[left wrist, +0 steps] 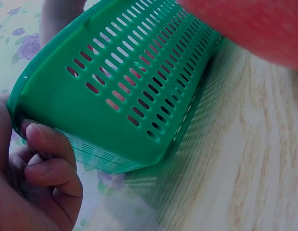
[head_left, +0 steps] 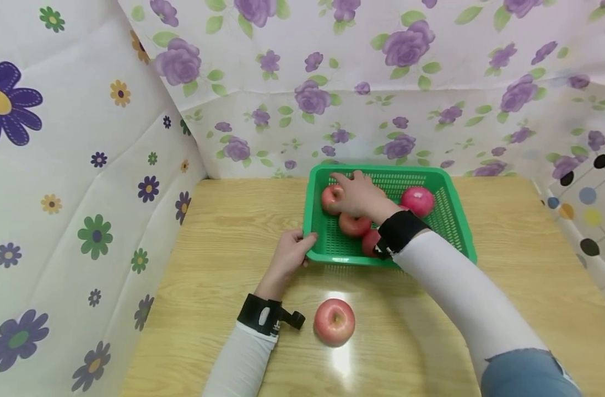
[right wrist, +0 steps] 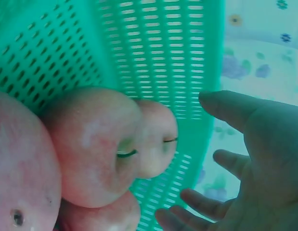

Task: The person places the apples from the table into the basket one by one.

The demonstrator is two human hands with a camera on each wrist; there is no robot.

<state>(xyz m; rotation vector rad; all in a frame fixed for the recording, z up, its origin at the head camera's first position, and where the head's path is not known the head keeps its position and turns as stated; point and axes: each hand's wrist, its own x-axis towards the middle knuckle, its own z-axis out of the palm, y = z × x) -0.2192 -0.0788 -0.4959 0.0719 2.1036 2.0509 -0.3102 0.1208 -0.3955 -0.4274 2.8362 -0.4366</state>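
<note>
A green slotted plastic basket [head_left: 462, 223] holds several red apples [head_left: 354, 226] and a glossy deep-pink round fruit [head_left: 418, 202]. At its front left corner my left hand [head_left: 289, 253] grips the rim, fingers curled under the edge in the left wrist view. My right hand [head_left: 358, 194] is over the basket's left part, near an apple [head_left: 329, 199] by the back left corner. In the right wrist view its fingers are spread, apart from the apples [right wrist: 93, 144], with nothing in the palm. One more apple [head_left: 334, 322] sits on the table in front of the basket.
The wooden table [head_left: 223, 264] meets a purple-flowered cloth [head_left: 282, 110] behind the basket. Another flowered cloth [head_left: 64, 176] borders the left side, and a dotted cloth [head_left: 590, 220] the right. My right forearm [head_left: 461, 292] crosses over the basket's front edge.
</note>
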